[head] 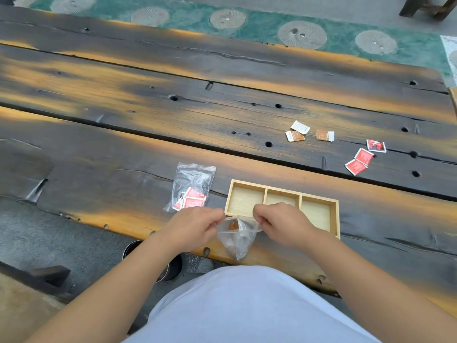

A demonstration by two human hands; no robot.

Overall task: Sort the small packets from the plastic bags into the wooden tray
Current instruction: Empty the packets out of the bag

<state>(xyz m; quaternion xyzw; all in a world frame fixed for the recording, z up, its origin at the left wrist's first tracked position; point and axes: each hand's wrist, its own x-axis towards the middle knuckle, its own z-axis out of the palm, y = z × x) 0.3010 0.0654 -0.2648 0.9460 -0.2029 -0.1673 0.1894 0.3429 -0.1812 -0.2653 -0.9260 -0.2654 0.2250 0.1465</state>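
We've got both hands, left and right, each grip pinching the clear bag at lower center, just in front of the wooden tray.

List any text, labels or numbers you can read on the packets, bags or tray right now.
None is legible.
Red packets: white print, too small to read.
Brown packets: print blurred.
White packet: faint marks, unreadable.
Bagged red packets: print blurred.
Wooden tray and held bag: no markings visible.

Charred plank table; beyond, green patterned floor.
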